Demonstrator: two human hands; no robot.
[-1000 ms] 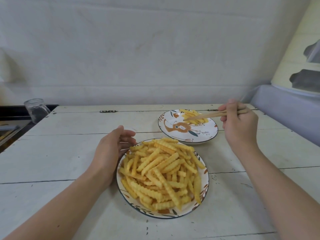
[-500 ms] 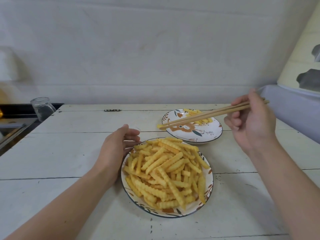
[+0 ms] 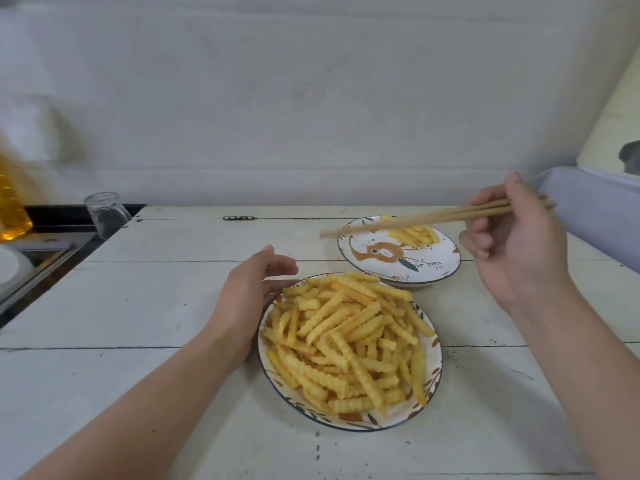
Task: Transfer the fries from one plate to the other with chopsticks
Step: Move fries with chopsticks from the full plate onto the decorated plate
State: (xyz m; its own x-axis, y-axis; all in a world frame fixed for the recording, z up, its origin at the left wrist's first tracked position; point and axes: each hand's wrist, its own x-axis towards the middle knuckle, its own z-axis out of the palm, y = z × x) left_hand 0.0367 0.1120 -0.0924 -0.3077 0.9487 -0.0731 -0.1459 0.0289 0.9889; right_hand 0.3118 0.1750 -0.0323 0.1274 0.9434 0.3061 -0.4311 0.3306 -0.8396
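On the near plate, fries (image 3: 349,341): a heaped pile of crinkle-cut sticks, ridged and golden, covering most of the dish.
Near plate (image 3: 437,362): round, glazed white ceramic with a dark rim line and leaf motifs, set on the table in front of the person.
Far plate (image 3: 440,268): same round glazed ware, painted brown figure at its centre, just behind and right of the near plate.
Moved fries (image 3: 415,234): a small cluster on the far plate's back part.
Chopsticks (image 3: 415,221): two slim, pale wooden sticks, nearly level above the far plate, tips empty and pointing left.
Right hand (image 3: 512,244): raised, fingers curled round the chopsticks' thick ends.
Left hand (image 3: 249,296): relaxed, loosely cupped against the near plate's left rim, holding nothing.
Table (image 3: 156,306): white painted planks, scuffed, with dark seams.
Glass jar (image 3: 104,213): clear, at the table's far left edge.
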